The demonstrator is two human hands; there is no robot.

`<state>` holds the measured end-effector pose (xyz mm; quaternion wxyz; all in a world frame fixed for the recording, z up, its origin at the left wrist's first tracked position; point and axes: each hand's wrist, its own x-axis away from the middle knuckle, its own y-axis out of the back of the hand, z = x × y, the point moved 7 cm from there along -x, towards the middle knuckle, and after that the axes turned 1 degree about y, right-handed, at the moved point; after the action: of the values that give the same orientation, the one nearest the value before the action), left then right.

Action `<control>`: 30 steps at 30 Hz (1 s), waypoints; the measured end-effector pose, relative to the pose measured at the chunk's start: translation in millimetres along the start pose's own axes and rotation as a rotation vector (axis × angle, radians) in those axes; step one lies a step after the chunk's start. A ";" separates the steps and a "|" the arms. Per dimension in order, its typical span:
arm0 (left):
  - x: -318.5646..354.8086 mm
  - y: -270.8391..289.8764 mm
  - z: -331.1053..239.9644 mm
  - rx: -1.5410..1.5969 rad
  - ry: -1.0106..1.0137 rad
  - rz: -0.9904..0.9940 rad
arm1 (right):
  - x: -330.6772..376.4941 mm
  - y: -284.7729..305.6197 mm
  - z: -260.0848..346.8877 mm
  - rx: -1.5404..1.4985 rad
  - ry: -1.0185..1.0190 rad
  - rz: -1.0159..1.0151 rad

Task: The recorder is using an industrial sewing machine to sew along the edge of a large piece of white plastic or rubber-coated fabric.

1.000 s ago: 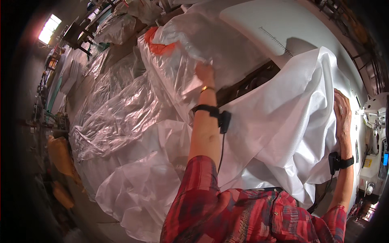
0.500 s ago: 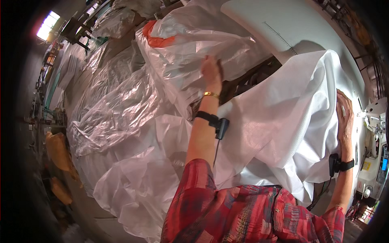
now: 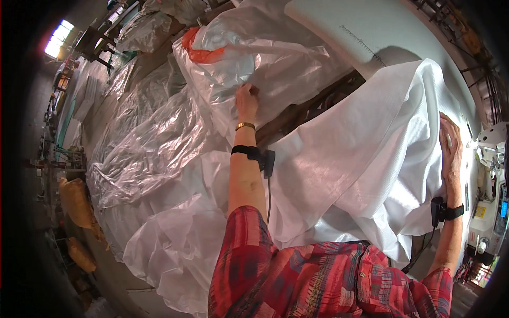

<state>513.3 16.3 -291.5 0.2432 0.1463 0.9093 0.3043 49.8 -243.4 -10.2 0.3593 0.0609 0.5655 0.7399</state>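
Now the left hand [image 3: 246,103] is over the clear plastic [image 3: 286,66], with its fingers curled in toward the palm. I can't tell if they pinch the plastic or just rest on it. The plastic spreads out past those fingers and to both sides of them. An orange patch [image 3: 204,55] is past the left fingers and a bit to their left. Lots of shiny, crinkly wrap [image 3: 151,140] lies to their left and back toward the body. A dark gap [image 3: 299,119] is to the right of the left fingers, between the clear plastic and the white cloth [image 3: 339,175]. The cloth lies in big folds between the two hands, with a tall peak just past the right fingers and to their left. The right hand [image 3: 450,151] is at the right edge of this cloth. Its fingers are long and almost straight, close to each other, and point away from the body. The thumb is hidden, so I can't tell if they pinch the cloth. A white table top [image 3: 331,29] is past both sets of fingers, between them. A white machine [image 3: 482,228] is to the right of the right fingers. A gold band [image 3: 245,125] is on the left wrist, just behind its fingers.
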 end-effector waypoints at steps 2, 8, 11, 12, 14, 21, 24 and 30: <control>-6.5 4.0 6.6 -0.051 0.063 -0.019 | 0.1 -0.3 -0.9 0.021 0.002 0.002; -7.3 5.9 -1.9 -0.073 -0.058 0.077 | -1.0 -0.4 0.5 0.025 0.022 0.001; 2.1 -2.4 -5.5 -0.162 -0.111 0.151 | -0.9 0.6 1.6 0.027 0.005 0.001; 3.0 -4.5 -6.2 -0.157 -0.124 0.152 | -0.6 0.9 2.4 0.035 0.003 0.001; 0.9 -3.7 3.4 -0.142 -0.003 0.100 | -0.1 1.2 3.8 0.041 0.002 0.004; -13.6 -3.6 20.3 -0.011 0.135 0.068 | -0.4 0.8 5.9 0.050 0.011 0.014; -17.5 -0.1 20.3 -0.017 0.097 0.073 | 0.2 0.6 4.1 0.041 -0.002 0.014; -36.3 12.9 18.8 0.117 0.095 0.101 | -0.7 0.0 4.1 0.061 0.014 0.006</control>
<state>555.2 20.3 -283.7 0.1751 0.1911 0.9276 0.2690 52.3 -240.5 -8.6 0.3510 0.0684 0.5901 0.7238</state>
